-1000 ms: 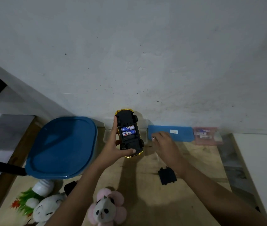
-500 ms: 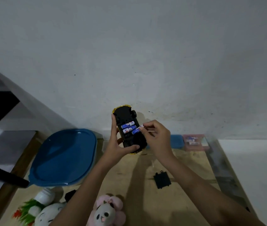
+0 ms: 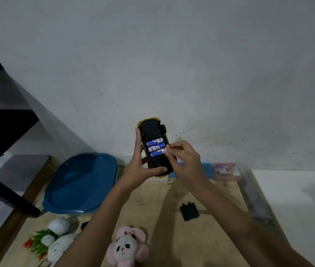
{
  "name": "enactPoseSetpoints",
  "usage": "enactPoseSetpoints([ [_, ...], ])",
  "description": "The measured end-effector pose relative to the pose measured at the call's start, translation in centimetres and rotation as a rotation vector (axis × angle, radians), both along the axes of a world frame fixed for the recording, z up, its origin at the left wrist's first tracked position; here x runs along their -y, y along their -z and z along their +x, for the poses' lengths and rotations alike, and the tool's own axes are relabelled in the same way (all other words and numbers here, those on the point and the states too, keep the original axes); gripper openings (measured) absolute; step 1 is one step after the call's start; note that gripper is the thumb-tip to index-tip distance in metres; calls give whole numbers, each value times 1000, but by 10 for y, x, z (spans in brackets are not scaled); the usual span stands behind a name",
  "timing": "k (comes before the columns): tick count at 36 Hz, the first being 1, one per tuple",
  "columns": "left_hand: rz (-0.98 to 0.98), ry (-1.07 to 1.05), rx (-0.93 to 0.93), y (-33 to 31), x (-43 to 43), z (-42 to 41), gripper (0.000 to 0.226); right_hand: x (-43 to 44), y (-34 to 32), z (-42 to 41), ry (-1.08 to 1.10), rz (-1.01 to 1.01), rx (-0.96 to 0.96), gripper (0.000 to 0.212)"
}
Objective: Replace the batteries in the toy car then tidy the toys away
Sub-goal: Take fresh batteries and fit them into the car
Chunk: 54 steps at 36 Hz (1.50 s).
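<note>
At centre frame, the left hand (image 3: 140,167) clamps its grip round the upturned toy car (image 3: 153,132), steadying it while the right hand (image 3: 186,163) pinches the third battery (image 3: 157,152) into place, with the battery cover (image 3: 189,211) set aside on the table (image 3: 149,205).

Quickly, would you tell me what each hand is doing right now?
Left hand: holding the toy car.
Right hand: pinching the nearest battery in the car.

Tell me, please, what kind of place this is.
Likely a room in a home, perhaps a play corner. Plush toys lie on a wooden surface beside a blue lid, and a toy car is held before a plain wall.
</note>
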<state>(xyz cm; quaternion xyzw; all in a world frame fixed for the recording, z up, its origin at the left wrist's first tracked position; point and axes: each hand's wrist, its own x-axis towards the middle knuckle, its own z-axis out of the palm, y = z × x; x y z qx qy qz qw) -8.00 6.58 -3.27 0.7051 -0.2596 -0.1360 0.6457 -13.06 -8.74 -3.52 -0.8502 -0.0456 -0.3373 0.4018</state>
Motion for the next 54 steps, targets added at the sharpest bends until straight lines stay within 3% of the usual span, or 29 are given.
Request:
enactPoseSetpoints([
  [4,31,41,-6,-1,-6,-2,125,7,3,-2,-42,-224,-15,23],
  [14,92,62,-23,-1,-26,7,125,-8,14,-2,-121,-231,-109,34],
  [19,120,99,-84,10,-30,11,124,5,10,-2,-151,-96,-145,33],
  [23,151,136,-90,24,-28,10,122,21,28,-19,90,221,-149,22],
  [27,157,143,-141,43,-29,7,121,37,78,-41,361,305,-561,26],
  [30,188,144,-160,56,-32,6,121,34,116,-59,362,242,-905,34],
  [33,207,159,-177,66,-35,6,122,24,137,-72,363,142,-1007,47],
  [36,210,166,-212,73,-40,6,122,19,152,-73,434,148,-1033,54],
  [44,231,156,-210,83,-58,8,121,19,172,-64,499,163,-984,45],
  [50,207,145,-228,84,-68,11,119,19,172,-64,477,439,-870,29],
  [54,191,140,-239,82,-74,16,122,23,163,-60,575,590,-915,15],
])
